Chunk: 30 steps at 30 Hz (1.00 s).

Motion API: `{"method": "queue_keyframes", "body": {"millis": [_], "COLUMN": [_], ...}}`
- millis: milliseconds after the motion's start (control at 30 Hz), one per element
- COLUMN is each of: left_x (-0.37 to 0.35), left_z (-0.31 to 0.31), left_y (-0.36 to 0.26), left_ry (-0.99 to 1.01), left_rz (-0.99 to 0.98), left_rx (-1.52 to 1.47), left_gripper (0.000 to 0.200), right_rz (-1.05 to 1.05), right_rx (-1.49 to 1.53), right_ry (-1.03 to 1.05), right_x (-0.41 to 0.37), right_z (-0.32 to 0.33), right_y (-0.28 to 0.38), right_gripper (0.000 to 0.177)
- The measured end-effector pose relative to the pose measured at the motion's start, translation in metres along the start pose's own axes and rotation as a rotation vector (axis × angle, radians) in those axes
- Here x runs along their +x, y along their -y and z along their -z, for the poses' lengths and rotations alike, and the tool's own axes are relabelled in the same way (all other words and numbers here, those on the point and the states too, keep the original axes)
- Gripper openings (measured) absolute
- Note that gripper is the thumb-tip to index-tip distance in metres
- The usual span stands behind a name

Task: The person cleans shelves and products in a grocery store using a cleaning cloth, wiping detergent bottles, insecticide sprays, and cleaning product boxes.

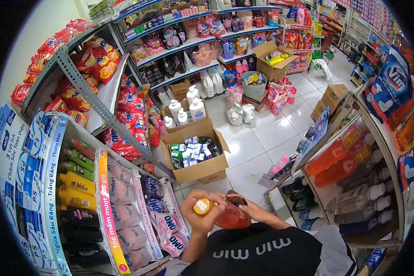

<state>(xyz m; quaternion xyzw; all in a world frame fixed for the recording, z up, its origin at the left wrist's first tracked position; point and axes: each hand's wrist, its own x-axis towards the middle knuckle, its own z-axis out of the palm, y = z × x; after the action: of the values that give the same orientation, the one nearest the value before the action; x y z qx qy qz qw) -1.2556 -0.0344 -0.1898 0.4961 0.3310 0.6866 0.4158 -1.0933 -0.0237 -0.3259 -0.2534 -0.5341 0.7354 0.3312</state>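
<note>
In front of my chest is a plastic bottle (pixel 232 218) of reddish-orange liquid, held between both hands. My left hand (pixel 206 224) is closed around a yellow cap (pixel 201 206) with a small white label, whose top faces up at me. Fingers hide whether the cap sits on the bottle's neck. On the bottle's other side, my right hand (pixel 255 212) grips it near a dark part at its upper edge. Just beyond my hands, an open cardboard box (pixel 200 172) holds many small white, blue and green packs and some dark items.
White pump bottles (pixel 197 109) stand behind the box. To the left is a shelf of pink Comfort packs (pixel 124 214) and yellow bottles (pixel 77 191). A right-hand shelf holds orange bottles (pixel 338 168). Shelves line the back; white tiled floor (pixel 257 138) lies between.
</note>
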Motion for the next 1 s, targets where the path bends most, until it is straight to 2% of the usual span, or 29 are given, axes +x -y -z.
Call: {"method": "queue_keyframes", "body": {"millis": [100,133,233,267,333,433,567,600,633,700,733,833,867,967,1000], "left_x": [-0.001,0.000,0.003,0.005,0.010,0.012,0.004,0.005,0.002,-0.001,-0.004,-0.017,-0.018,-0.016,-0.016], "left_z": [0.001,-0.002,-0.005,-0.003,0.000,-0.004,-0.009,-0.015,-0.017,-0.017,-0.013,-0.019,-0.021,-0.016,-0.018], "left_y": [-0.009,-0.017,-0.027,-0.028,-0.031,-0.025,-0.017,-0.021,-0.017,0.000,0.012,0.008,0.004,0.001,-0.001], "left_ry": [0.124,0.167,0.263,0.292,0.361,0.303,-0.160,-0.282,-0.400,-0.628,-0.684,-0.280,-0.202,0.097,0.128], "left_rz": [-0.070,-0.088,-0.130,-0.135,-0.117,-0.101,0.027,0.143,0.141,0.131,0.088,-0.099,-0.110,-0.241,-0.254], "left_rx": [-0.090,-0.106,-0.171,-0.185,-0.208,-0.223,0.212,0.169,0.109,-0.011,-0.053,-0.075,-0.052,-0.034,0.001], "left_gripper": [0.024,0.024,0.025,0.026,0.028,0.023,0.024,0.023,0.022,0.020,0.022,0.019,0.021,0.022,0.019], "right_rz": [-0.127,-0.154,-0.548,-0.415,-0.392,-0.353,-0.228,-0.183,-0.182,-0.116,-0.105,-0.153,-0.196,-0.022,0.085], "right_rx": [0.102,0.317,0.919,0.937,0.958,0.986,0.980,0.965,0.959,0.872,0.852,0.550,0.497,0.059,-0.029], "right_ry": [-0.127,-0.174,-0.210,-0.217,-0.251,-0.292,-0.400,-0.441,-0.468,-0.551,-0.552,-0.564,-0.548,-0.687,-0.671], "right_x": [-0.007,-0.011,-0.021,-0.022,-0.025,-0.025,-0.022,-0.022,-0.022,-0.014,-0.013,-0.011,-0.011,0.001,0.005], "right_z": [0.005,0.001,-0.006,-0.012,-0.014,-0.014,-0.011,-0.009,-0.003,0.007,0.008,0.015,0.016,0.005,-0.002], "right_y": [-0.025,-0.029,-0.036,-0.039,-0.045,-0.053,-0.045,-0.039,-0.033,-0.035,-0.033,-0.031,-0.028,-0.023,-0.010], "right_gripper": [0.049,0.050,0.049,0.047,0.046,0.045,0.044,0.043,0.039,0.042,0.041,0.039,0.041,0.043,0.044]}}
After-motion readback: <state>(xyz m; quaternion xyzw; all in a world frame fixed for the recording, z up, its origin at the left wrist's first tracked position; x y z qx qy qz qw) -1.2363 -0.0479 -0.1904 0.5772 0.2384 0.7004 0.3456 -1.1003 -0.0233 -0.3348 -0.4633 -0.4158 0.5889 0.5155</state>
